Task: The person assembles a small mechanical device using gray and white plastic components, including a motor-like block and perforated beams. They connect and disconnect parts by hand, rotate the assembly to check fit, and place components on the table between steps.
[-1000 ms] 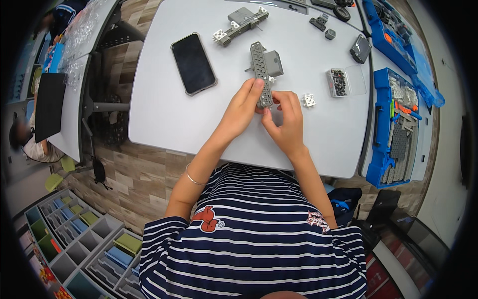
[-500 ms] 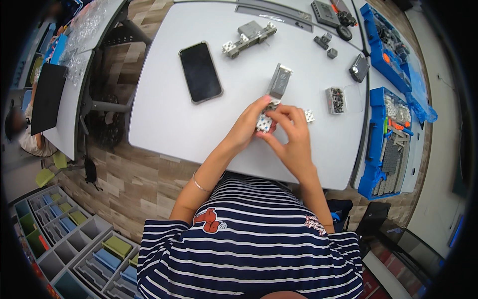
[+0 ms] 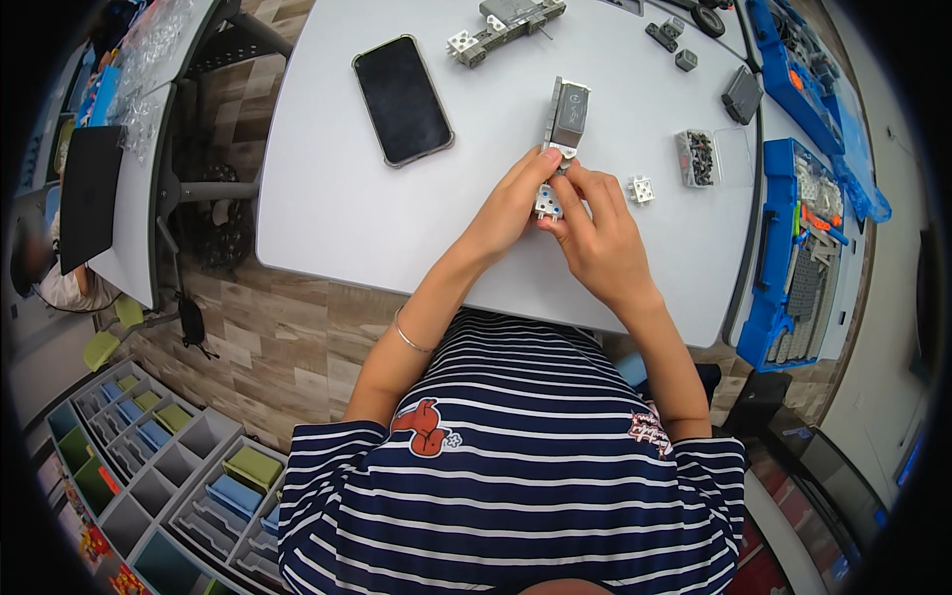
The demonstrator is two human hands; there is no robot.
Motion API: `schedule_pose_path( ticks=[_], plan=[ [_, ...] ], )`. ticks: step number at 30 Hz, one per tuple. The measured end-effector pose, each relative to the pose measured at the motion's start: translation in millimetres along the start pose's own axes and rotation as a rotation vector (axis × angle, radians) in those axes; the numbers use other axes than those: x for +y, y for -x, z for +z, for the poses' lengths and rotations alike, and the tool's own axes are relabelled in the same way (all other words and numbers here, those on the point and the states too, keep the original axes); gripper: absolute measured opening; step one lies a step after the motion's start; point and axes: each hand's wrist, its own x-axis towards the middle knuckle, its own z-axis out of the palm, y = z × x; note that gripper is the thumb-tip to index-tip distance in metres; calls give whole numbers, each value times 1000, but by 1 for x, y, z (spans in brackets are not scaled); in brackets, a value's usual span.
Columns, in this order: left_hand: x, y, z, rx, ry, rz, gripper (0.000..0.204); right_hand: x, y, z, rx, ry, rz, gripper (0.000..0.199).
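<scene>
Between my hands is a building-kit assembly with a long grey block (image 3: pixel 569 112) at its far end. A white perforated piece (image 3: pixel 547 202) with blue dots shows at its near end. My left hand (image 3: pixel 511 208) closes on the assembly from the left, thumb on the joint below the grey block. From the right, my right hand (image 3: pixel 603 236) pinches the white piece; its fingertips partly hide the joint. A loose white connector block (image 3: pixel 642 189) lies on the table just right of my right hand.
Left on the white table (image 3: pixel 327 213) lies a black phone (image 3: pixel 403 100); behind is a grey beam assembly (image 3: pixel 504 32). To the right are a clear box of small pins (image 3: pixel 698 159), a dark grey block (image 3: pixel 742 95) and blue parts trays (image 3: pixel 788 253). Another person sits far left.
The view has shifted, so the table things sit higher in the picture. Both hands stay on the assembly; my right fingers have drawn in closer around the joint and white piece.
</scene>
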Motion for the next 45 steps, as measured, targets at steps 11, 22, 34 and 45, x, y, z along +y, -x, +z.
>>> schedule_pose_path(
  ticks=[11, 22, 34, 45],
  plan=[
    [1, -1, 16, 25, -226, 130, 47, -5, -10, -26, -89, 95, -11, 47],
    [-10, -3, 10, 34, -134, 63, 50, 15, 3, -3, -32, 334, -307, 48],
    [-14, -9, 13, 61, 86, -7, 50, 41, -7, -3, 41, 346, -470, 48],
    [8, -2, 28, -9, -132, 60, 50, 24, -4, -29, 34, -145, -56, 55]
  ],
)
